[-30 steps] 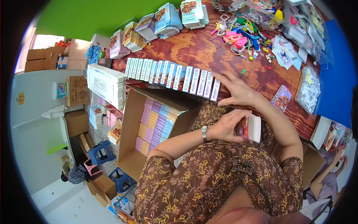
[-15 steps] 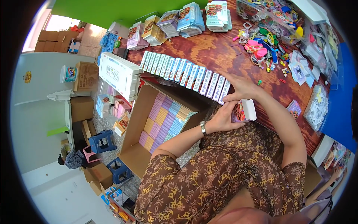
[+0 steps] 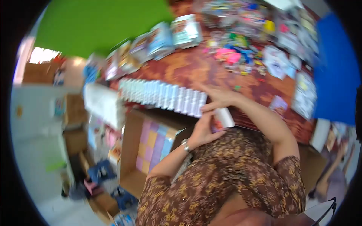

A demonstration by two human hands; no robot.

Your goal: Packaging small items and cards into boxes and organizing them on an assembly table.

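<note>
My left hand (image 3: 203, 132), a watch at its wrist, is closed around a small printed carton (image 3: 225, 118) whose white flap stands up. It holds the carton just off the table's near edge. My right hand (image 3: 223, 98) lies at the right end of a row of slim white-edged boxes (image 3: 162, 95), its fingers spread against the last ones and its thumb near my left fingertips. The row stands upright along the table edge. Motion blur hides exactly where the right fingertips touch.
Below the row, an open cardboard box (image 3: 130, 150) holds packed pastel boxes. Stacks of flat cartons (image 3: 161, 39) line the table's far side. Colourful small trinkets (image 3: 230, 54) and plastic bags (image 3: 304, 96) lie to the right. A large white box (image 3: 103, 103) stands at the row's left end.
The whole view has swung and blurred, so the table scene sits lower and further left. Both hands keep about the same places at the row's end, the left still gripping the carton.
</note>
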